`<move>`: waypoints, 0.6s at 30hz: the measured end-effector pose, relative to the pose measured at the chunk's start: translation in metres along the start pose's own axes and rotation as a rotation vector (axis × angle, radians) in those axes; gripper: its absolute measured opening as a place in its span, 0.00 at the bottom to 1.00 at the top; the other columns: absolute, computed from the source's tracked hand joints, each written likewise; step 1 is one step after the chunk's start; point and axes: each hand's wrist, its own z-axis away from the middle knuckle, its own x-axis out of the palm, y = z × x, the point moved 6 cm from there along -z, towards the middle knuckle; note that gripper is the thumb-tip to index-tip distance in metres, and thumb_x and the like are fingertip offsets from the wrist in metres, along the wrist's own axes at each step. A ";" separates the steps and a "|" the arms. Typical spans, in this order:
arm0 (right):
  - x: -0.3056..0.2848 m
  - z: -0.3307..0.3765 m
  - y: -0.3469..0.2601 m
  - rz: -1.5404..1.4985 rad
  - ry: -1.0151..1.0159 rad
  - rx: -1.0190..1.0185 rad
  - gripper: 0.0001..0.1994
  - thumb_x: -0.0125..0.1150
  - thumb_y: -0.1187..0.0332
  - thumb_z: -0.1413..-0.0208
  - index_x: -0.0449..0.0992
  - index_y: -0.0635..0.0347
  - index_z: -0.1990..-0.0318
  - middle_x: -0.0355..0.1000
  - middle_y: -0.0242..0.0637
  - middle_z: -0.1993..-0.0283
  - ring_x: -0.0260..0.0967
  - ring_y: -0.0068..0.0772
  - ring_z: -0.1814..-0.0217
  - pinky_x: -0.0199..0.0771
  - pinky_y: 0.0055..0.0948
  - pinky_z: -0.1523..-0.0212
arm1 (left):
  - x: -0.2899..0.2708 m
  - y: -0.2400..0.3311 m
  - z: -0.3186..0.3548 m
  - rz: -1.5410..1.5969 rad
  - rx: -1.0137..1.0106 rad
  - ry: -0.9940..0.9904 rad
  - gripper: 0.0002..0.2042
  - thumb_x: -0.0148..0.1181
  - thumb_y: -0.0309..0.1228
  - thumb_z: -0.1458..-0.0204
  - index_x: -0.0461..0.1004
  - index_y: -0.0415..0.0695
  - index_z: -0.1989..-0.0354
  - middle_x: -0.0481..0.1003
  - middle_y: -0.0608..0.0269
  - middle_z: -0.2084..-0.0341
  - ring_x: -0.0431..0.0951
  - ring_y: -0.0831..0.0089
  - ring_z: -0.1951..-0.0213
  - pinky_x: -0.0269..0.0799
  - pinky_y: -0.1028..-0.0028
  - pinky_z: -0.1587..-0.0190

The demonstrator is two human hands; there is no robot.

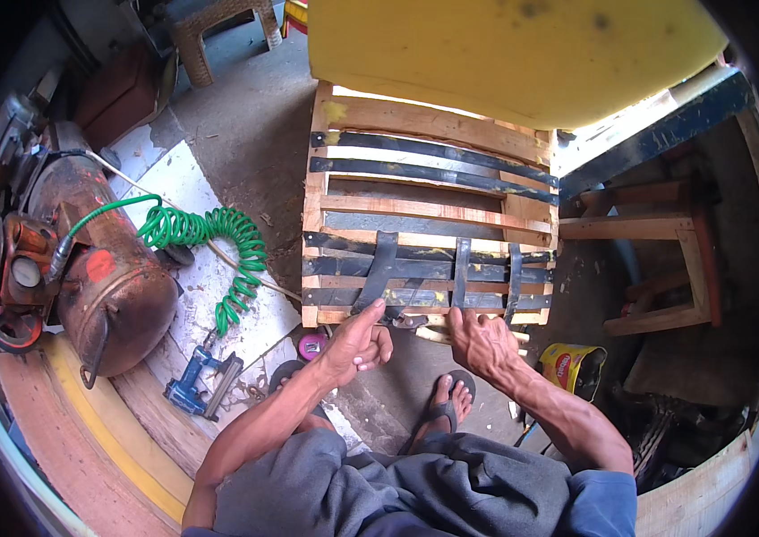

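Observation:
A wooden slatted frame (433, 215) with black straps across its slats lies in front of me. Three short black straps run lengthwise over its near end. My left hand (354, 347) is closed at the near end of the leftmost black strap (381, 268), thumb and forefinger against it. My right hand (485, 345) is wrapped round the pale handles of pliers (433, 335). The dark pliers head points left, close to the frame's near edge and the left hand's fingertips. Whether the jaws grip the strap I cannot tell.
A yellow foam sheet (523, 54) covers the far end. To the left stand a rusty air compressor (120, 277), a green coiled hose (209, 228) and a blue nail gun (196, 380). A yellow tub (574, 369) and a wooden stool frame (648, 228) are on the right.

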 end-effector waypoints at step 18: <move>0.115 0.306 0.087 -0.233 -0.010 0.930 0.26 0.73 0.65 0.46 0.71 0.62 0.42 0.73 0.63 0.50 0.73 0.67 0.48 0.75 0.54 0.48 | 0.024 0.083 0.027 -1.371 0.743 0.768 0.18 0.54 0.39 0.32 0.76 0.36 0.46 0.76 0.44 0.55 0.80 0.45 0.52 0.75 0.54 0.50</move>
